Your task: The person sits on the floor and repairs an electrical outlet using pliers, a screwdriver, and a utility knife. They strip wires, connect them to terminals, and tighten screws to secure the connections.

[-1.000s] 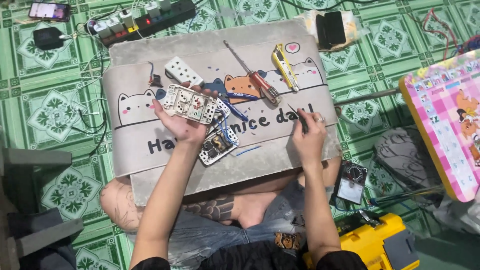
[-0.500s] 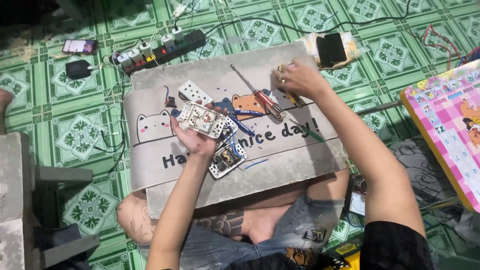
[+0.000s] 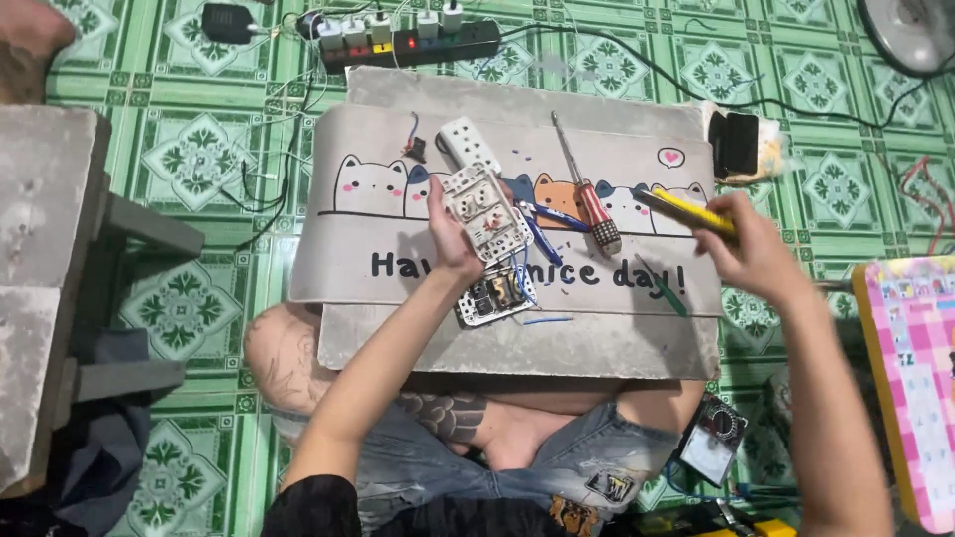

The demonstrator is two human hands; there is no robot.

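My left hand (image 3: 450, 237) holds a white wall switch plate (image 3: 487, 212) tilted up above the grey cat-print mat (image 3: 398, 268); blue wires run from it down to a second switch module (image 3: 494, 296) lying on the mat. My right hand (image 3: 756, 251) grips a yellow tool (image 3: 686, 212) over the mat's right side. A red-handled screwdriver (image 3: 589, 189) lies between my two hands. Beside the held plate, toward the mat's far edge, rests a white cover plate (image 3: 470, 144).
A black power strip (image 3: 408, 40) with several plugs lies beyond the mat. A dark phone (image 3: 737, 142) sits at the mat's far right corner. A pink board (image 3: 910, 378) is on the right, a grey stool (image 3: 50, 278) on the left, a multimeter (image 3: 712, 446) near my knee.
My right hand left the mat's near edge, reached to the far right corner and came back holding the yellow tool. My left hand kept hold of the switch plate.
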